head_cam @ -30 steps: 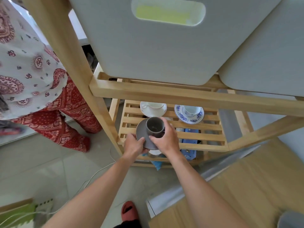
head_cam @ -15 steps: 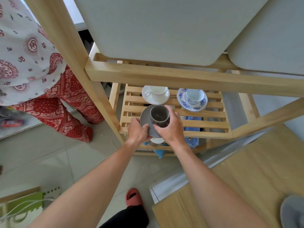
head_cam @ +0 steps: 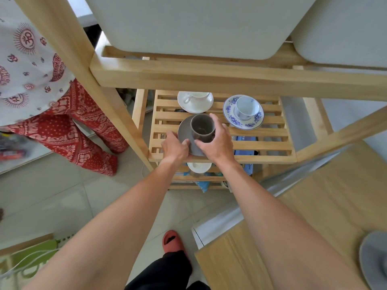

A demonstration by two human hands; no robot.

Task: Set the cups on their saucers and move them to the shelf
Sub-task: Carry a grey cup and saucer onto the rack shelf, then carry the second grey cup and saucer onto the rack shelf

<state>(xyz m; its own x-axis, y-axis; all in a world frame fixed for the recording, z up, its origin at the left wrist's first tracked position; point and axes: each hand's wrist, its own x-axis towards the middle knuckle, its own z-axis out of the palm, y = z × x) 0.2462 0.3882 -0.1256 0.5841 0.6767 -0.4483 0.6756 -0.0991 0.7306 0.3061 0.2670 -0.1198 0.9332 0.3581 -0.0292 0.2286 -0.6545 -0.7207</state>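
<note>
Little has been changed since a second ago: the grey ceramic cup [head_cam: 202,127] on its round grey saucer [head_cam: 187,136] is kept at the front left of the slatted wooden shelf [head_cam: 270,141]. The cup is clasped by the right hand [head_cam: 215,141]; the saucer's near rim is pinched by the left hand [head_cam: 174,147]. Whether the saucer rests on the slats cannot be told. Behind stand a white cup and saucer [head_cam: 195,100] and a blue-patterned cup and saucer [head_cam: 243,112]. A grey plate [head_cam: 373,258] on the worktop [head_cam: 314,216] is cut off.

Left hand [head_cam: 174,147] gripping grey saucer [head_cam: 185,135], right hand [head_cam: 215,141] around grey cup [head_cam: 202,127]. Over slatted shelf [head_cam: 272,141], near two other cup sets.
</note>
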